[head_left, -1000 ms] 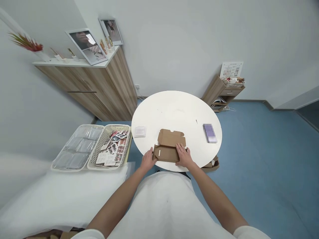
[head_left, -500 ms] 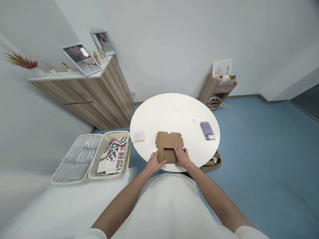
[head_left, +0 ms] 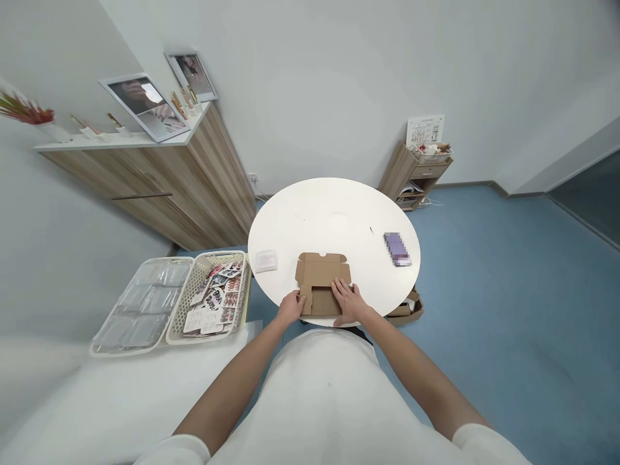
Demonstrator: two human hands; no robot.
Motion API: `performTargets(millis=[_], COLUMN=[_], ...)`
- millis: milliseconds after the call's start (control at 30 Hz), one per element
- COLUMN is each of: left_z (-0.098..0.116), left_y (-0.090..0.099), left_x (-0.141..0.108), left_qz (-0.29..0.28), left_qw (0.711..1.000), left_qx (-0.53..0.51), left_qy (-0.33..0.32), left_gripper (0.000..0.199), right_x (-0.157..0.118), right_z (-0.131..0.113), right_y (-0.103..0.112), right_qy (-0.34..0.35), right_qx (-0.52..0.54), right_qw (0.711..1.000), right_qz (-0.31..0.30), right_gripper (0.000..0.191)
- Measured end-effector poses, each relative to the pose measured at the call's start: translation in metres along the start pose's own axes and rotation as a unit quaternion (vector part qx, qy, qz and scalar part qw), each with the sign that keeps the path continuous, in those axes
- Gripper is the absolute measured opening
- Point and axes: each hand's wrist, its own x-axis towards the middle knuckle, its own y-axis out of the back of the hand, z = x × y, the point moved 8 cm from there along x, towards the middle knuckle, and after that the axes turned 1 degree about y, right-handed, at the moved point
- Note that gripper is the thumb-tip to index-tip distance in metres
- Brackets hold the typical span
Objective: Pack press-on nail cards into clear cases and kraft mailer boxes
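A brown cardboard box (head_left: 323, 268), partly folded, lies near the front edge of the round white table (head_left: 334, 206). Its lid flap stands away from me, with small tabs at the sides, and a rectangular opening shows in its near half. At the near left corner, my left hand (head_left: 291, 306) pinches the cardboard edge. Over the right end lies my right hand (head_left: 349, 302), fingers across the side panel and thumb by the front edge, gripping it. What the fingers do under the panel is hidden.
A small clear case (head_left: 266, 260) rests on the table's left, a blurred purple item (head_left: 397, 249) on its right. Left of the table are a basket of printed cards (head_left: 213, 303) and a basket of clear packets (head_left: 145, 307). An open carton (head_left: 407, 313) sits below right.
The view has shifted slightly. My left hand has moved a little outward along the box's left edge, its thumb drawn back. My right hand stays on the right end, fingers slightly more spread.
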Motion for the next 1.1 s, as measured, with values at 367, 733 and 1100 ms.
performTargets(millis=[367,733,1100], left_z=[0.000,0.002,0.022], left_y=[-0.006,0.000,-0.002], left_x=[-0.004,-0.013,-0.017], left_qz=[-0.002,0.026,-0.080], left_qw=[0.997,0.999,0.990], left_qx=[0.057,0.031,0.058], left_qy=[0.043,0.016,-0.101], left_gripper=[0.019,0.033,0.121], right_x=[-0.004,-0.009,-0.013], right_z=[-0.003,-0.003,-0.003], right_y=[0.007,0.005,0.009], right_qy=[-0.007,-0.014,0.004], right_qx=[0.032,0.007,0.002], right_qw=[0.999,1.000,1.000], right_qz=[-0.015,-0.019,-0.008], right_gripper=[0.123,0.121,0.120])
